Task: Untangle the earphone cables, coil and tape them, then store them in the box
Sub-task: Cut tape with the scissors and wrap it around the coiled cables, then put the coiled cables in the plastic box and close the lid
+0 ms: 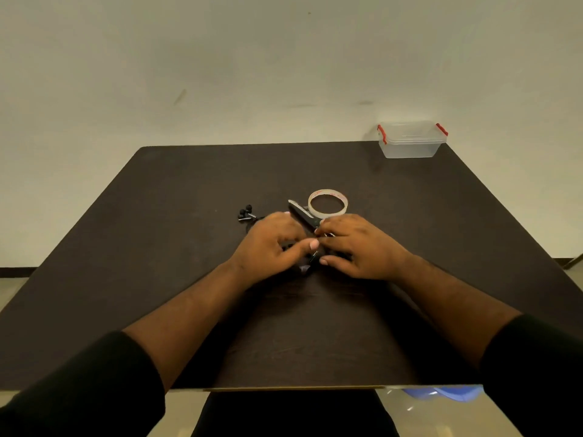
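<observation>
Surface dark brown, wood-grained, square-cornered, set against a pale wall.

Arms in black sleeves reach in from the near edge, hands meeting at the centre.

Box at the far right corner: clear plastic, lid on, red clips at both short ends. Long axis runs left to right. No label readable.

Left hand knuckles up, fingers curled down over a dark bundle beneath it, thumb stretched right toward the other hand. Whether it actually grips the bundle I cannot tell; the palm hides the contact.

Right hand just beside the left, fingers bent, fingertips pinching something small and thin at the gap between the two hands; blurred, but it looks like cable.

Tape roll, clear with a pale core, lies flat just beyond the right hand. Faint red print on the inner ring, too small to read.

Scissors lie closed between the hands and the tape, blade tip pointing far-left, handle end hidden under the right fingers. Long axis diagonal.

Earphones: black buds clustered just beyond the left hand, on its left. Cable leads from them toward the hands, and dark loops show under both palms.
</observation>
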